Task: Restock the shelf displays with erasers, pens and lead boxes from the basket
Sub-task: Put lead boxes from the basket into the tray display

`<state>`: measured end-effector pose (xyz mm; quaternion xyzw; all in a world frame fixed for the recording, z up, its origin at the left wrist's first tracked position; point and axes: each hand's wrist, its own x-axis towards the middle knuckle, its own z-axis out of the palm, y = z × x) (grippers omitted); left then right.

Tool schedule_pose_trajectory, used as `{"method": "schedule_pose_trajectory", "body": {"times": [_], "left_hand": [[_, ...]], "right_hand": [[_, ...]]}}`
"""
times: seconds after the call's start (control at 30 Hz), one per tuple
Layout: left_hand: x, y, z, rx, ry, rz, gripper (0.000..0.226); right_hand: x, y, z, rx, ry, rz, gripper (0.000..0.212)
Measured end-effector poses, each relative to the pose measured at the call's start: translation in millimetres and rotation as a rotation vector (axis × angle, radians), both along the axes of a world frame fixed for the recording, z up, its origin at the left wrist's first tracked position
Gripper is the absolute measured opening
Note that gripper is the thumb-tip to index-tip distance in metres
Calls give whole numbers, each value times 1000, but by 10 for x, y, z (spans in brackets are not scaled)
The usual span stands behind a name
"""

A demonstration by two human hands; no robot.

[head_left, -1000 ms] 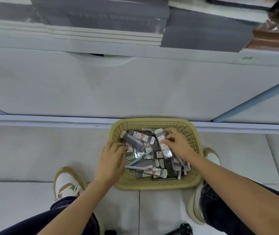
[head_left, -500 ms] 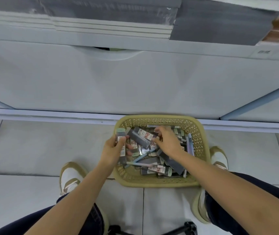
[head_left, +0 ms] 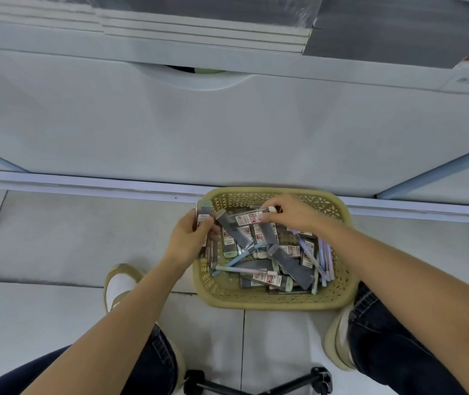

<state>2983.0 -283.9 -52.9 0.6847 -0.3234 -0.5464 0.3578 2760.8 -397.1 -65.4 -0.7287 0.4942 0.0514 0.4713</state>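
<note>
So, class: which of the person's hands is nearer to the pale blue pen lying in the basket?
Left. The left hand sits just left of the pale blue pen; the right hand is farther, up by the basket's far rim.

I count one basket (head_left: 338,300), my two hands, left (head_left: 189,242) and right (head_left: 294,213), each gripping one lead box (the loose heap is too jumbled to number).

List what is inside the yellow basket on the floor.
The basket holds a jumble of grey lead boxes with red-and-white labels and pastel pens. Lower layers are covered; no erasers can be made out.
</note>
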Motion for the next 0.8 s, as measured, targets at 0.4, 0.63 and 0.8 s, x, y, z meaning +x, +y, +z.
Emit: {"method": "schedule_pose_trajectory", "body": {"times": [0.4,0.63,0.8], "left_hand": [[162,110,-20,84,181,-140,20],[288,155,-111,95,140,2,25],[285,150,-94,83,145,60,22]], "right_hand": [[518,165,-50,249,-443,-353,25],[615,573,-700,-310,241,-80,52],[579,357,-603,-130,124,-104,30]]}}
